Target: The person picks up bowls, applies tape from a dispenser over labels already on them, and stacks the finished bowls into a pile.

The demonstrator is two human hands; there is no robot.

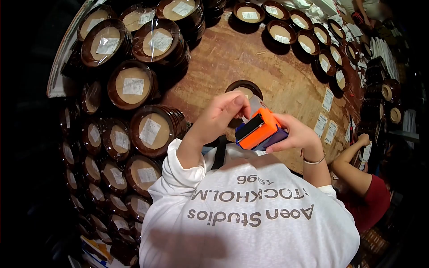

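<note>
In the middle of the head view, my right hand (295,133) grips an orange, black and blue tape dispenser (263,129) close to my chest. My left hand (223,114) is closed in a pinch at the dispenser's far side, on a whitish see-through strip (255,104); the fingertips partly hide where it is held. Just beyond both hands a dark brown-rimmed bowl (243,85) with a tan middle lies on the wooden table, its near part covered by my hands.
Stacks of wrapped, labelled brown bowls (133,87) crowd the left. More labelled bowls (307,43) line the table's (214,67) far right. Printed label sheets (321,125) lie at right. A co-worker in a red sleeve (377,196) reaches in from the right.
</note>
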